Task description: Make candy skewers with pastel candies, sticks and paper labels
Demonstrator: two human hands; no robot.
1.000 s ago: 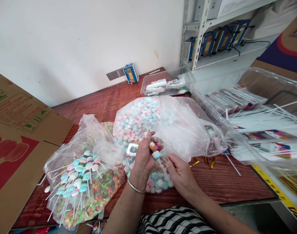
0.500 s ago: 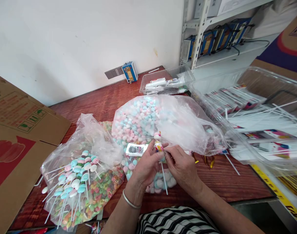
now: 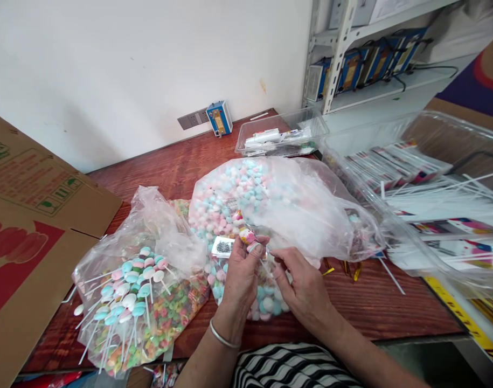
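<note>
My left hand [image 3: 246, 267] pinches a marshmallow lollipop [image 3: 247, 235] in a clear printed wrapper, its top tilted up and to the left. The stick is mostly hidden behind the fingers. Just right of it, my right hand [image 3: 297, 275] has its thumb and index finger a little apart near the wrapper's lower end, and I see nothing plainly held between them. Beneath both hands lies a large clear bag of pastel marshmallows [image 3: 214, 202]. White printed labels [image 3: 222, 247] rest on that bag beside my left hand.
At left, marshmallow lollipops [image 3: 129, 291] lie on a bag of colourful ring candies [image 3: 165, 318], beside a cardboard box [image 3: 68, 215]. Gold twist ties [image 3: 356, 271] lie right of my hands. Clear bins [image 3: 323, 121] hold wrappers and white sticks [image 3: 444, 199]. A blue device [image 3: 219, 118] hangs by the wall sockets.
The lollipop has tilted left and its stick has dropped from sight. My right fingers have parted slightly from the wrapper. The whole view has shifted a little.
</note>
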